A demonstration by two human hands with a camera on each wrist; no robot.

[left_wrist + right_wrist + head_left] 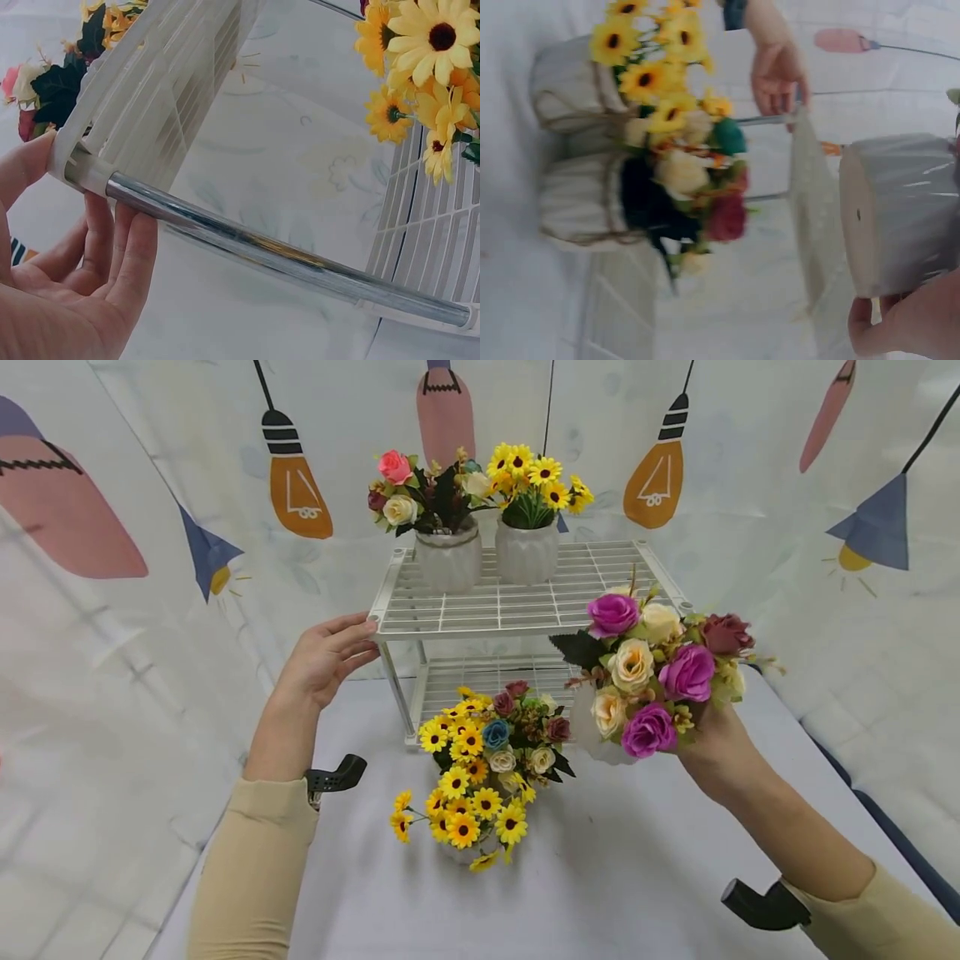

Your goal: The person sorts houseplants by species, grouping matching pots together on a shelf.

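Swung low, the flowerpot (911, 210) gripped by the right hand (711, 745) could be knocked against the rack (465, 634) held by the left hand (324, 660).

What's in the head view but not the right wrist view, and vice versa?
Only head: the two pots standing on the top shelf.
Only right wrist: the flat base of the held pot, with a small hole.
Both: the right hand holding that pot, the left hand at the top shelf's corner, and the lower yellow flowers.
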